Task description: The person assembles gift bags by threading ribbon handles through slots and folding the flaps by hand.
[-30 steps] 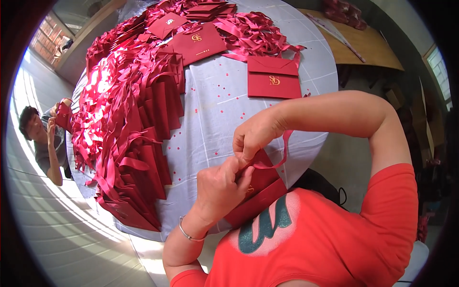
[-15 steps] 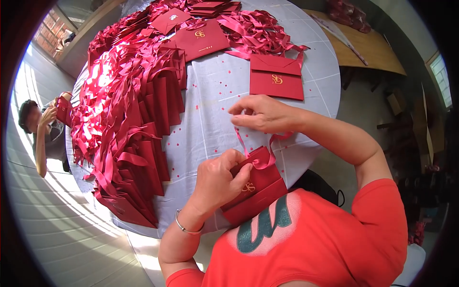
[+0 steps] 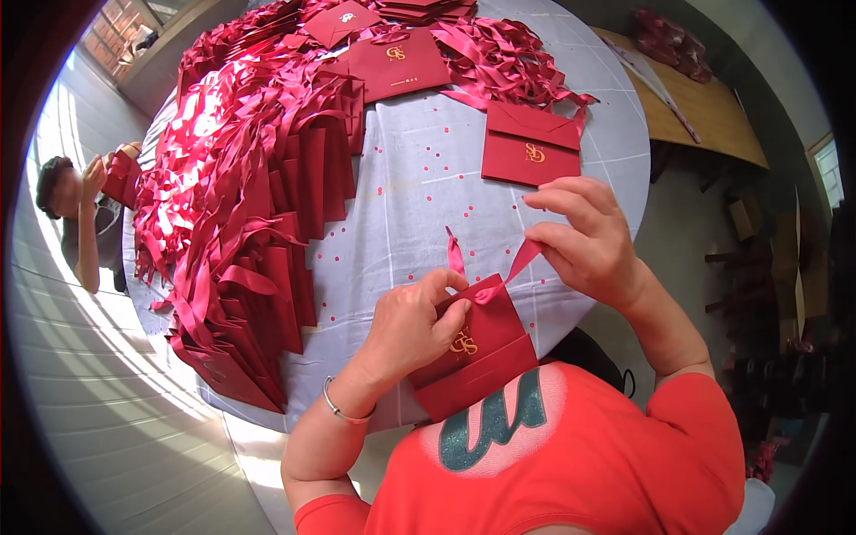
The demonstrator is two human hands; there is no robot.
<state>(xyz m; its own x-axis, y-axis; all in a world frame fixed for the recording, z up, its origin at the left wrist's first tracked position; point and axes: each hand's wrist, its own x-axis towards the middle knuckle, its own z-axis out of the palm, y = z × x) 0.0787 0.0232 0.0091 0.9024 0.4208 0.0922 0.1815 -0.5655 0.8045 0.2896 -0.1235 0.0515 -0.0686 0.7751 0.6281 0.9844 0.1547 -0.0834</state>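
A dark red paper gift bag (image 3: 489, 367) with a gold emblem lies tilted at the near edge of the table, against my shirt. My left hand (image 3: 406, 323) is closed on its upper edge, thumb in front and fingers behind. A pink-red ribbon is knotted at the bag's top edge. One ribbon tail (image 3: 526, 257) runs taut up to my right hand (image 3: 590, 241), held by the thumb while the index finger arches above it. The other ribbon tail (image 3: 456, 254) stands up loose beyond the left fingers. The bag's inside is hidden.
Many red bags with ribbons (image 3: 259, 196) stand in a long row on the left. Flat red bags (image 3: 401, 67) and a ribbon heap (image 3: 499, 62) lie at the back. One envelope-shaped bag (image 3: 532, 147) lies far right. Another person (image 3: 85, 209) holds a red item at left.
My right hand has moved right and slightly down, drawing one ribbon tail out to the right. The other tail now stands free. My left hand keeps its grip on the bag.
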